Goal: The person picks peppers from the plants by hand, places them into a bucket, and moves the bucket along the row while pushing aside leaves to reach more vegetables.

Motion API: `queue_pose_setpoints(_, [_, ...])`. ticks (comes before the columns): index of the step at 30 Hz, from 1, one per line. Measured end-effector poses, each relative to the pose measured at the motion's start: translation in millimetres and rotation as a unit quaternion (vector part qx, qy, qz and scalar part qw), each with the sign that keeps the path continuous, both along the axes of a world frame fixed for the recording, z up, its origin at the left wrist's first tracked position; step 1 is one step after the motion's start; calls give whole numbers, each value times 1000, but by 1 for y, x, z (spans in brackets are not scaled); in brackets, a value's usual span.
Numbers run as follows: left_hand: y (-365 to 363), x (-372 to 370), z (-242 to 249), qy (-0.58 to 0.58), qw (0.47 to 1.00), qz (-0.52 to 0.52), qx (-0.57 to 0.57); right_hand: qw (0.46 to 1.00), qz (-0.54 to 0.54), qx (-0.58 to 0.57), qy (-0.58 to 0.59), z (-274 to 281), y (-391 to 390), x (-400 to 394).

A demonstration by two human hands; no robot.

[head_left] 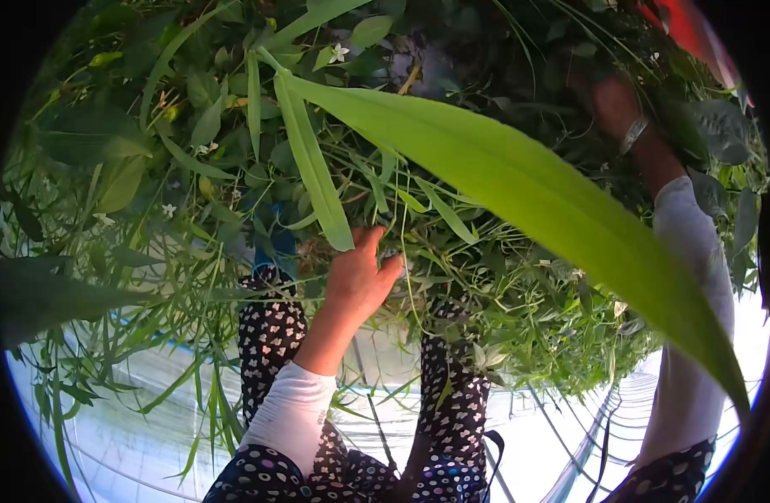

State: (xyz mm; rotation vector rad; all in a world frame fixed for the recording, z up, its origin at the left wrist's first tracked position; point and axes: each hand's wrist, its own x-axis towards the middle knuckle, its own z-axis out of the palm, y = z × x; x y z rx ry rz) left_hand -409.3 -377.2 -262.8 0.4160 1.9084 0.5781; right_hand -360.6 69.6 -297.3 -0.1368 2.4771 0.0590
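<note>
Amid dense green plants my left hand (358,275) reaches in among thin stems (406,281), thumb and index finger apart. Its other fingers are partly hidden, and I see nothing firmly held. A narrow leaf (312,159) hangs down to this hand's fingertips. At the upper right my right hand (617,105) is deep in shaded foliage, a silver-coloured band at its wrist (634,134). Its fingers are hidden by leaves and shadow. A long, broad green leaf (502,172) crosses the view close to the camera, between the two hands.
Small white flowers (338,53) dot the plants. Something red (695,38) shows at the top right. My legs in patterned trousers (272,335) stand among the stems, with something blue (274,243) by the left one. Pale sheeting (519,427) with dark lines lies at the bottom.
</note>
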Motion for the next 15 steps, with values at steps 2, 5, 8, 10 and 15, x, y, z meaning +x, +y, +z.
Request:
queue_pose_setpoints(2, [3,-3,1,24,999,21,18,992,-54,-59,100,-14,-18,5])
queue_pose_setpoints(5, [23,-17,20,109,980,140,92,958,-76,-229,156,28,-85,-16])
queue_pose_setpoints(8, [26,-33,22,190,954,174,153,879,-185,-384,213,58,-163,-51])
queue_pose_setpoints(10, [24,-40,19,182,946,212,162,810,-265,-448,269,52,-206,-70])
queue_pose_setpoints(15, [22,-66,22,221,899,353,132,662,-557,-491,105,-65,-309,-93])
